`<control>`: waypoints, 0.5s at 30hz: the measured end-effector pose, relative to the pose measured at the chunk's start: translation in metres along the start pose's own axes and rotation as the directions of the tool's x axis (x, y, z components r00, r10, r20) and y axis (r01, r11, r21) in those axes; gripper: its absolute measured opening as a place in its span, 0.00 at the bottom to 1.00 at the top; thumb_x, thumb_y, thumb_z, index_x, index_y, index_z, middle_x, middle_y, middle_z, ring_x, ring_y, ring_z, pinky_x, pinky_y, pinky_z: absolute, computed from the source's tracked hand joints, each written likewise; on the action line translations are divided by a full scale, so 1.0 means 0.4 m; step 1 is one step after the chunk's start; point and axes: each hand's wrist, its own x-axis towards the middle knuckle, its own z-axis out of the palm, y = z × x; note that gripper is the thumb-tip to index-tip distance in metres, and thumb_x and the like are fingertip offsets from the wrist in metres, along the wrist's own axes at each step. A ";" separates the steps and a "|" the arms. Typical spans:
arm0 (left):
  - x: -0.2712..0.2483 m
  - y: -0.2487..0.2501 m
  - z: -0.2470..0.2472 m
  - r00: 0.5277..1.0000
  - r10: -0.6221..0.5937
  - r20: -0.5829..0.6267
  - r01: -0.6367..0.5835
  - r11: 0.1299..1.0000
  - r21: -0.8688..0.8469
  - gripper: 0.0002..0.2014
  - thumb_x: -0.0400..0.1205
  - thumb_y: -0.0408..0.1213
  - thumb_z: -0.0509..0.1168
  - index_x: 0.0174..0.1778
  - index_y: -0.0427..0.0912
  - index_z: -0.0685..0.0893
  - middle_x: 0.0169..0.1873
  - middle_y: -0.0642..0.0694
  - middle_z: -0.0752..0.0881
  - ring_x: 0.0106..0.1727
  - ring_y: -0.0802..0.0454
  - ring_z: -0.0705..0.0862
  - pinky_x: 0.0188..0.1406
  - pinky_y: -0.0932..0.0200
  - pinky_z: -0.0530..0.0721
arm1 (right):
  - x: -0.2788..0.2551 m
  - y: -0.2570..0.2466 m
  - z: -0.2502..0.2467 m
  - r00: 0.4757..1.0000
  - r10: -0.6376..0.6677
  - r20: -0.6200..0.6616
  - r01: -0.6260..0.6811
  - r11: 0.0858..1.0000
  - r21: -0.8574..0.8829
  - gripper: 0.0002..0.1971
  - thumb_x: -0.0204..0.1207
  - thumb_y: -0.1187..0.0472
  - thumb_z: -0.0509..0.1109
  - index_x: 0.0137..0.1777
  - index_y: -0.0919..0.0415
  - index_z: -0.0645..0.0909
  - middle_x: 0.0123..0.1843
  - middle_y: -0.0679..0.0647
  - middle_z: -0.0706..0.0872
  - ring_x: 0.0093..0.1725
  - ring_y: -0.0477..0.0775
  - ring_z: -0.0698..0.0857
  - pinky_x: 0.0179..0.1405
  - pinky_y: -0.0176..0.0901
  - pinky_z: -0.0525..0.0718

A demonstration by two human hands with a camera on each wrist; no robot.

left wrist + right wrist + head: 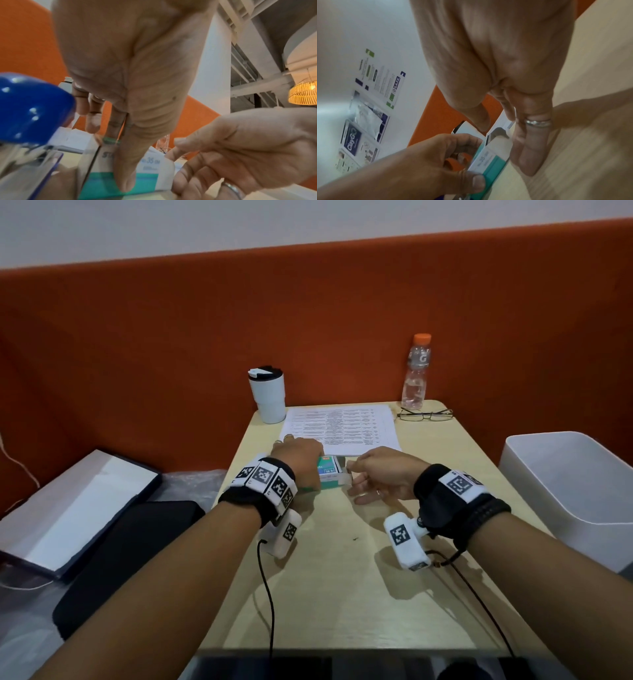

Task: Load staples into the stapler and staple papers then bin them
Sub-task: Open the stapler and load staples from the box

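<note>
A: Staple box (329, 473) position? B: On the table (342, 577), before the papers (342, 422), clamped by the left hand (298, 457). A: Right hand (383, 474)? B: Thumb and forefinger pinch its end flap (348, 478). Stapler (29, 108) lies beside.

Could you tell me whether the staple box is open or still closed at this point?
Open: the end flap of the staple box stands out, pinched by the right hand, while the left hand grips the box on the table.

Papers (340, 424) behind staple box (330, 472) — bin (568, 491) right.
</note>
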 end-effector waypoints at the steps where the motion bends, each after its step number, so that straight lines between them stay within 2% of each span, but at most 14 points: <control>1: -0.001 -0.001 0.001 1.000 0.006 0.005 -0.006 1.000 -0.017 0.27 0.73 0.46 0.80 0.68 0.51 0.82 0.60 0.47 0.86 0.66 0.43 0.77 0.63 0.46 0.78 | 0.002 0.001 -0.002 1.000 -0.014 -0.015 0.014 0.999 -0.034 0.14 0.91 0.60 0.67 0.63 0.73 0.83 0.39 0.62 0.86 0.39 0.58 0.90 0.46 0.55 0.95; 2: -0.002 -0.001 0.002 1.000 0.015 0.007 -0.015 0.999 -0.041 0.28 0.73 0.47 0.81 0.69 0.51 0.82 0.61 0.48 0.86 0.67 0.44 0.77 0.63 0.46 0.78 | 0.005 0.004 -0.005 0.998 -0.040 -0.043 0.037 0.997 -0.074 0.13 0.91 0.61 0.67 0.58 0.74 0.83 0.38 0.63 0.85 0.36 0.58 0.89 0.50 0.56 0.95; 3: -0.001 -0.001 0.004 1.000 0.024 0.008 -0.023 0.998 -0.063 0.29 0.73 0.47 0.81 0.70 0.52 0.81 0.62 0.48 0.86 0.67 0.44 0.77 0.63 0.47 0.78 | 0.006 0.007 -0.006 0.993 -0.081 -0.081 0.072 0.990 -0.119 0.11 0.90 0.62 0.68 0.52 0.72 0.82 0.38 0.66 0.85 0.33 0.58 0.88 0.49 0.54 0.94; 5: 0.000 0.004 0.007 0.999 0.033 0.004 -0.033 0.996 -0.085 0.30 0.72 0.47 0.82 0.70 0.53 0.81 0.63 0.48 0.86 0.66 0.45 0.78 0.62 0.48 0.78 | 0.007 0.016 -0.007 0.966 -0.194 -0.172 0.148 0.957 -0.249 0.10 0.89 0.64 0.69 0.44 0.67 0.81 0.37 0.70 0.88 0.28 0.56 0.85 0.33 0.43 0.88; 7: 0.003 0.013 0.010 1.000 0.030 0.000 -0.030 0.996 -0.081 0.30 0.72 0.48 0.82 0.70 0.52 0.81 0.63 0.48 0.86 0.66 0.45 0.79 0.62 0.48 0.76 | 0.018 0.022 -0.009 0.935 -0.279 -0.220 0.179 0.904 -0.388 0.10 0.87 0.63 0.72 0.45 0.68 0.85 0.35 0.62 0.91 0.22 0.46 0.84 0.21 0.34 0.80; 8: 0.003 0.016 0.009 1.000 0.027 0.000 -0.027 0.997 -0.078 0.31 0.72 0.48 0.82 0.71 0.52 0.81 0.63 0.48 0.86 0.66 0.44 0.79 0.64 0.46 0.75 | 0.025 0.023 -0.010 0.929 -0.295 -0.222 0.177 0.883 -0.434 0.11 0.87 0.61 0.73 0.46 0.69 0.87 0.34 0.58 0.91 0.20 0.43 0.83 0.20 0.33 0.78; 11: 0.006 0.021 0.008 1.000 0.020 0.000 -0.020 0.997 -0.071 0.31 0.73 0.49 0.82 0.71 0.52 0.81 0.63 0.48 0.86 0.67 0.43 0.79 0.69 0.43 0.73 | 0.048 0.016 -0.013 0.934 -0.285 -0.218 0.143 0.853 -0.503 0.13 0.86 0.57 0.74 0.46 0.67 0.92 0.37 0.60 0.94 0.26 0.49 0.85 0.25 0.37 0.79; 15: 0.007 0.021 0.013 1.000 0.017 -0.007 -0.017 0.998 -0.064 0.31 0.72 0.49 0.82 0.71 0.52 0.81 0.63 0.48 0.87 0.67 0.44 0.80 0.67 0.43 0.72 | 0.067 0.008 -0.009 0.940 -0.278 -0.199 0.117 0.807 -0.579 0.11 0.83 0.56 0.78 0.44 0.63 0.96 0.35 0.55 0.92 0.29 0.48 0.83 0.26 0.39 0.77</control>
